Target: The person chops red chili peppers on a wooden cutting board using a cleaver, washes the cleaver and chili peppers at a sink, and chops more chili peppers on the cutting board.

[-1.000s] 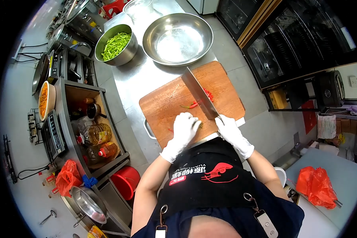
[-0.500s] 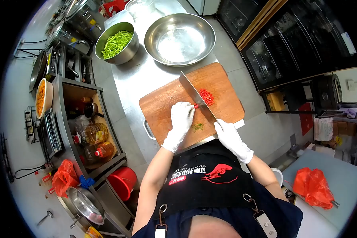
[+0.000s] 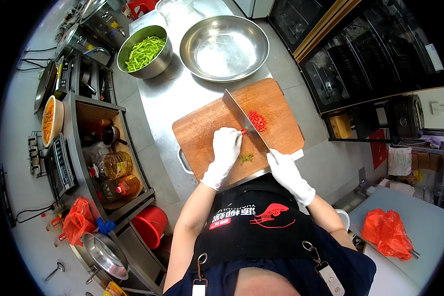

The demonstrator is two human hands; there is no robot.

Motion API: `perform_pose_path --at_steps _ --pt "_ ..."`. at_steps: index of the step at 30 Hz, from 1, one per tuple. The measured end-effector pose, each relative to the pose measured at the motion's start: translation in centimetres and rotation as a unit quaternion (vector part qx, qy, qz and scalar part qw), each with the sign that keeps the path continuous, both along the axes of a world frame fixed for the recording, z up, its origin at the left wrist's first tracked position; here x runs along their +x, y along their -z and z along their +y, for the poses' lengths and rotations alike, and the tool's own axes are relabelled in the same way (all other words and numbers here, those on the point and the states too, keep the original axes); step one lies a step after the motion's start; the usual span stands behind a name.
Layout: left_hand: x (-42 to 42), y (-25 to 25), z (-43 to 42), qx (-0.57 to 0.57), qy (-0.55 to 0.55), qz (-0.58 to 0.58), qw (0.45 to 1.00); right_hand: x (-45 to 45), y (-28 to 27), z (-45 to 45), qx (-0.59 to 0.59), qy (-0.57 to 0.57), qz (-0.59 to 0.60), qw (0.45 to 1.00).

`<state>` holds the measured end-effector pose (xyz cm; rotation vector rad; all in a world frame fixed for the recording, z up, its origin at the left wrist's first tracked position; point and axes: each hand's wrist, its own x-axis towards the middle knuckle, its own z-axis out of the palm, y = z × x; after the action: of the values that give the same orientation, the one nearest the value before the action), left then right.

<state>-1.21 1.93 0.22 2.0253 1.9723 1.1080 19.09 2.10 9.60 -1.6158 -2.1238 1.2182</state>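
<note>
At the far left, a white tub (image 3: 59, 123) held orange food (image 3: 48, 121), its kind too small to tell. A hob (image 3: 60, 163) was near it. A red bag (image 3: 80, 221) lay beside a metal pan (image 3: 103, 254). Bottles (image 3: 114, 165) were seen inside a cabinet (image 3: 76, 143), and a red bucket (image 3: 148, 227) was near the cabinet.

On the metal worktop (image 3: 158, 106), a steel bowl (image 3: 160, 64) of cut green vegetables (image 3: 145, 53) stood at the far left, just beside a wide basin (image 3: 225, 49). A wooden board (image 3: 202, 121) lay nearer the person, tilted in view.

The gloved left hand (image 3: 225, 148) was over the board, fingers bunched together and pinching a red chilli (image 3: 243, 132), only a short end of which showed at the fingertips, right by the blade. Green scraps (image 3: 245, 158) lay on the board just beside that hand. The knife (image 3: 246, 122) stood on edge across the board, blade upright; whether its edge met the wood could not be told. Chopped chilli pieces (image 3: 257, 120) lay in a small heap on the blade's right side.

The gloved right hand (image 3: 287, 172) was closed round the knife's handle, which it hid, at the board's near edge. Well apart at the far right, a second red bag (image 3: 388, 234) rested on a grey surface (image 3: 419, 212).
</note>
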Motion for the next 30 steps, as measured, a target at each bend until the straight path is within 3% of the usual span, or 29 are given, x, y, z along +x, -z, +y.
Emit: perform_pose_path --at_steps 13,16,19,21,23,26,30 --pt "0.1 0.9 0.3 -0.018 0.014 -0.026 0.999 -0.6 0.7 0.4 0.058 -0.093 -0.044 0.993" --pt "0.0 1.1 0.3 -0.025 0.026 -0.030 0.999 -1.6 1.8 0.8 -0.044 -0.032 -0.058 0.997" --pt "-0.1 1.0 0.1 -0.021 0.015 -0.049 0.998 -1.5 2.8 0.3 0.013 -0.034 -0.035 0.999" --pt "0.3 1.1 0.1 -0.003 -0.004 -0.080 0.997 -0.3 3.3 0.8 -0.012 -0.033 0.004 0.999" --pt "0.4 1.2 0.1 0.008 -0.005 -0.094 0.996 -0.8 0.3 2.0 -0.233 0.093 0.027 0.968" --pt "0.2 1.3 -0.1 0.014 -0.005 -0.104 0.994 0.1 0.9 1.6 -0.043 0.002 0.012 0.999" --pt "0.3 1.5 0.1 0.017 -0.004 -0.102 0.995 0.2 -0.4 1.4 -0.054 -0.021 -0.007 0.998"
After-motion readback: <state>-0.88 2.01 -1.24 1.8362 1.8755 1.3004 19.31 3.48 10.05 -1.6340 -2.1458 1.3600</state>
